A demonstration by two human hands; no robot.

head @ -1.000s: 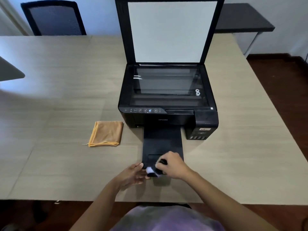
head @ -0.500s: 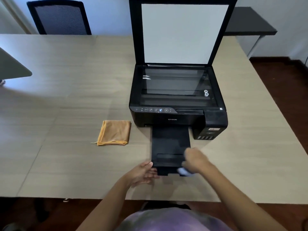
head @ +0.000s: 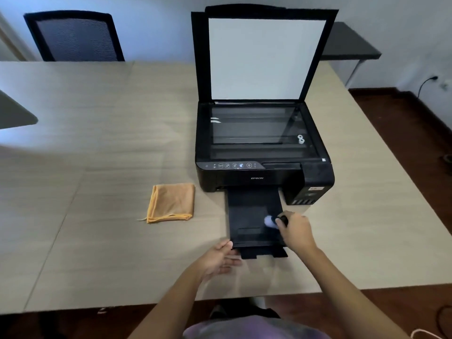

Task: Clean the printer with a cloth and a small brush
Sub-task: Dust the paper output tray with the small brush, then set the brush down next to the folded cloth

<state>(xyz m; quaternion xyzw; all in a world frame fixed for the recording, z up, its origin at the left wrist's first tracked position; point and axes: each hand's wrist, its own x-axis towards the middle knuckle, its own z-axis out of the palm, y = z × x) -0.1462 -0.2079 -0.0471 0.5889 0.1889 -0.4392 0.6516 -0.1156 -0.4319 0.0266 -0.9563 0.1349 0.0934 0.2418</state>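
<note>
A black printer [head: 259, 177] stands on the table with its scanner lid [head: 266, 57] raised and its output tray [head: 252, 221] pulled out toward me. My right hand [head: 297, 231] grips a small brush [head: 270, 221] whose pale bristles rest on the right part of the tray. My left hand [head: 217, 259] lies with fingers apart at the tray's front left corner, touching its edge. A folded orange cloth [head: 171, 203] lies on the table left of the tray, apart from both hands.
The light wooden table [head: 97, 143] stretches wide to the left of the printer. A dark mesh chair [head: 73, 35] stands behind its far edge. A dark side table [head: 349, 45] is at the back right, and a wall socket with a cable [head: 433, 79] beyond it.
My right hand has carried the brush from the tray's front lip to the right and then up the tray toward the printer body. My left hand has stayed at the tray's front left corner.
</note>
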